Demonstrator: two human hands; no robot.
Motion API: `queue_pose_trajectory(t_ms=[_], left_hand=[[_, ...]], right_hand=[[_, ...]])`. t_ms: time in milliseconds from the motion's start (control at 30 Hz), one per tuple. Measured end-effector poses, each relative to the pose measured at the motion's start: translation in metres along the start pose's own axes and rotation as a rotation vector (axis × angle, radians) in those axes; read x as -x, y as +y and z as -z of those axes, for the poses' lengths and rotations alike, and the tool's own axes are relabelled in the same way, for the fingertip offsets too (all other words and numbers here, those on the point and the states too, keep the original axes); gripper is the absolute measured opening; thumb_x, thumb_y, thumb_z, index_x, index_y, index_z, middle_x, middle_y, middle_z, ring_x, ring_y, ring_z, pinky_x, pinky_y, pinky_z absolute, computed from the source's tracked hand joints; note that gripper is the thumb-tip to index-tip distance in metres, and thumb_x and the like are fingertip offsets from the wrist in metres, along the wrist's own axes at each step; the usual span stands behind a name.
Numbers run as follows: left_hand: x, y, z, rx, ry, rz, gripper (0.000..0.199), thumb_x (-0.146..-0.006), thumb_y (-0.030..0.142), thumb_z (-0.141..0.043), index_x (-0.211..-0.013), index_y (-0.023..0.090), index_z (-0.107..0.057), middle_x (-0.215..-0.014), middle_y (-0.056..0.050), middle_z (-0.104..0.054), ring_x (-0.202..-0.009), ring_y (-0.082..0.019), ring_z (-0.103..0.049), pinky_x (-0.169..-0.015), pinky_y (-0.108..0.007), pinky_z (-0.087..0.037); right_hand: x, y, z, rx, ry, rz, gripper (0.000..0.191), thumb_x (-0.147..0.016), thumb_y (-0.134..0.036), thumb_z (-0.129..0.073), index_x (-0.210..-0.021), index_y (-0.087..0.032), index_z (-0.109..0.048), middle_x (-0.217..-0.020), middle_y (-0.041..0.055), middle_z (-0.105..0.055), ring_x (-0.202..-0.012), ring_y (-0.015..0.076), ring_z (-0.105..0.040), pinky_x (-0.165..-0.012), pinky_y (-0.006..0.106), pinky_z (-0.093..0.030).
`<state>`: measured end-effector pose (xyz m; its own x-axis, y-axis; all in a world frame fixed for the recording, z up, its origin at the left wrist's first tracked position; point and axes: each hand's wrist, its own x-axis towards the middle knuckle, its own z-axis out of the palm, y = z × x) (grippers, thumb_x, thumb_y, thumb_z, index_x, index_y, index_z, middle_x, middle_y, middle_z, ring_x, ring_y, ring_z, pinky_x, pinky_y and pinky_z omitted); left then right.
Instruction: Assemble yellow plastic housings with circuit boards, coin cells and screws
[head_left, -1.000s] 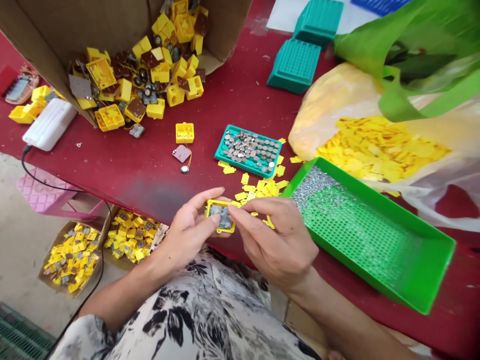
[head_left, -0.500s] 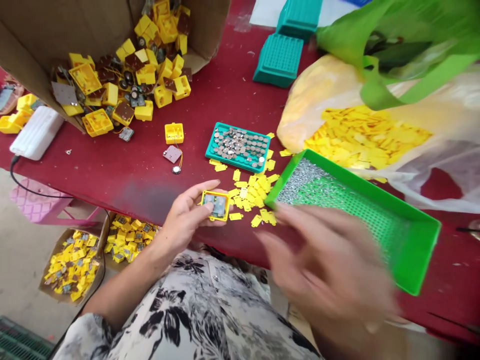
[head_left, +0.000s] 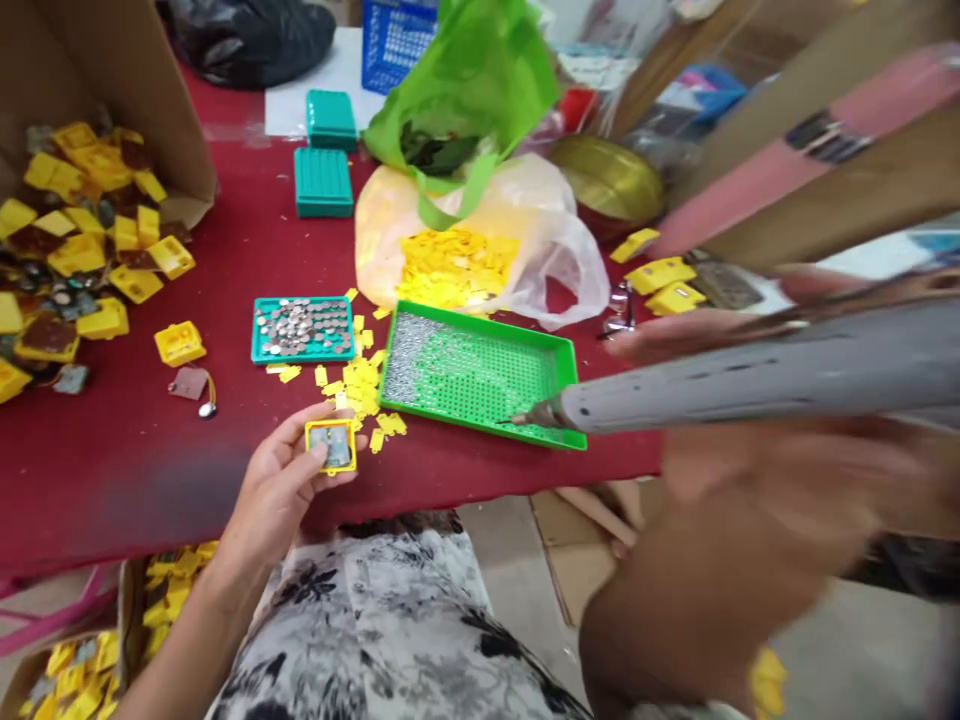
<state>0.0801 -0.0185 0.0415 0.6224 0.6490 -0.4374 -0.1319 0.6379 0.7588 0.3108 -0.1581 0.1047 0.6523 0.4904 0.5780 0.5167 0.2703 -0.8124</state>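
My left hand [head_left: 281, 475] is closed on a small yellow plastic case [head_left: 331, 447], its thumb pressing the grey circuit board inside. At the right, my right hand [head_left: 780, 465], smeared by motion, is wrapped round a grey electric screwdriver [head_left: 705, 375]. The tool's bit points left, over the front edge of a green tray [head_left: 577, 400] with small screws in it. Loose yellow plates [head_left: 361, 380] lie between my left hand and that tray. Behind them a teal tray [head_left: 259, 348] holds button cells.
A cardboard box [head_left: 187, 150] of yellow cases stands at the left. One yellow case [head_left: 180, 343] with a wired board lies near it. Behind the green tray sits a plastic bag [head_left: 375, 250] of yellow plates, with a green bag [head_left: 480, 70] beyond. Teal containers [head_left: 322, 183] stand farther back.
My view has swung to the right. My right hand, bare before over the green tray, has moved right and now grips the screwdriver. My left hand still holds the yellow case.
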Motion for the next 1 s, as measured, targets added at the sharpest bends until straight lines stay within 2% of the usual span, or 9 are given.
queue_pose_trajectory(t_ms=[100,200,267,433,500,600,700,800,1000], left_hand=[[0.001,0.001,-0.004,-0.023,0.011,0.016,0.038,-0.079,0.023,-0.075,-0.115,0.019,-0.064,-0.111,-0.009,-0.073,-0.1,-0.024,-0.072,-0.069,-0.026,-0.062],[0.0,0.002,-0.009,-0.043,0.026,0.032,0.039,-0.079,0.024,-0.075,-0.116,0.018,-0.064,-0.111,-0.01,-0.073,-0.1,-0.025,-0.072,-0.07,-0.027,-0.063],[-0.002,0.003,-0.012,-0.052,0.025,0.041,0.039,-0.079,0.024,-0.075,-0.116,0.019,-0.064,-0.114,-0.011,-0.072,-0.1,-0.026,-0.072,-0.07,-0.027,-0.063],[-0.008,0.005,-0.023,-0.084,0.03,0.082,0.039,-0.079,0.023,-0.075,-0.116,0.02,-0.066,-0.112,-0.01,-0.074,-0.098,-0.026,-0.073,-0.069,-0.027,-0.063],[-0.01,0.006,-0.028,-0.097,0.037,0.092,0.037,-0.079,0.021,-0.075,-0.115,0.021,-0.066,-0.114,-0.01,-0.073,-0.098,-0.025,-0.073,-0.069,-0.026,-0.063],[-0.013,0.006,-0.036,-0.113,0.022,0.112,0.035,-0.078,0.02,-0.076,-0.112,0.021,-0.068,-0.113,-0.01,-0.074,-0.096,-0.025,-0.073,-0.068,-0.026,-0.062],[-0.015,0.007,-0.044,-0.138,0.021,0.125,0.034,-0.078,0.02,-0.075,-0.111,0.022,-0.068,-0.112,-0.009,-0.075,-0.095,-0.024,-0.074,-0.067,-0.025,-0.062],[-0.014,0.008,-0.053,-0.164,0.062,0.122,0.032,-0.079,0.02,-0.074,-0.11,0.022,-0.069,-0.115,-0.008,-0.074,-0.095,-0.023,-0.074,-0.067,-0.024,-0.061],[-0.011,0.011,-0.063,-0.213,0.075,0.116,0.031,-0.078,0.021,-0.074,-0.109,0.022,-0.069,-0.115,-0.009,-0.074,-0.096,-0.024,-0.073,-0.067,-0.024,-0.06]], right_hand=[[-0.018,0.02,-0.017,-0.167,0.038,0.088,0.035,-0.078,-0.054,-0.069,-0.108,-0.035,-0.07,-0.101,0.0014,-0.065,-0.068,0.018,-0.064,-0.058,0.038,-0.058],[-0.026,0.026,-0.029,-0.353,-0.07,0.012,0.038,-0.074,-0.055,-0.073,-0.1,-0.027,-0.072,-0.091,0.0039,-0.063,-0.064,0.0167,-0.061,-0.056,0.037,-0.058],[-0.03,0.03,-0.03,-0.381,-0.142,-0.017,0.041,-0.073,-0.059,-0.072,-0.095,-0.024,-0.071,-0.079,0.0028,-0.061,-0.061,0.0163,-0.059,-0.054,0.036,-0.057],[-0.03,0.04,-0.007,-0.197,-0.33,-0.133,0.05,-0.072,-0.069,-0.067,-0.098,-0.027,-0.057,-0.062,-0.0005,-0.06,-0.045,0.0158,-0.054,-0.038,0.031,-0.044],[-0.028,0.04,0.005,-0.158,-0.351,-0.132,0.054,-0.07,-0.073,-0.067,-0.098,-0.028,-0.054,-0.056,-0.003,-0.056,-0.04,0.015,-0.049,-0.037,0.031,-0.04],[-0.024,0.038,0.015,-0.123,-0.134,-0.061,0.044,-0.074,-0.064,-0.071,-0.095,-0.028,-0.055,-0.055,-0.0042,-0.051,-0.042,0.015,-0.048,-0.04,0.031,-0.04],[-0.017,0.041,0.019,-0.014,0.065,-0.026,0.042,-0.077,-0.063,-0.068,-0.096,-0.028,-0.056,-0.06,-0.0018,-0.05,-0.05,0.0176,-0.053,-0.05,0.036,-0.047],[-0.009,0.049,0.019,0.026,0.049,-0.029,0.042,-0.081,-0.066,-0.061,-0.101,-0.029,-0.056,-0.062,-0.0016,-0.049,-0.048,0.018,-0.053,-0.051,0.037,-0.049],[0.003,0.068,0.013,0.035,0.128,0.061,0.028,-0.087,-0.053,-0.062,-0.1,-0.029,-0.056,-0.062,-0.0028,-0.048,-0.045,0.0137,-0.047,-0.044,0.031,-0.045]])
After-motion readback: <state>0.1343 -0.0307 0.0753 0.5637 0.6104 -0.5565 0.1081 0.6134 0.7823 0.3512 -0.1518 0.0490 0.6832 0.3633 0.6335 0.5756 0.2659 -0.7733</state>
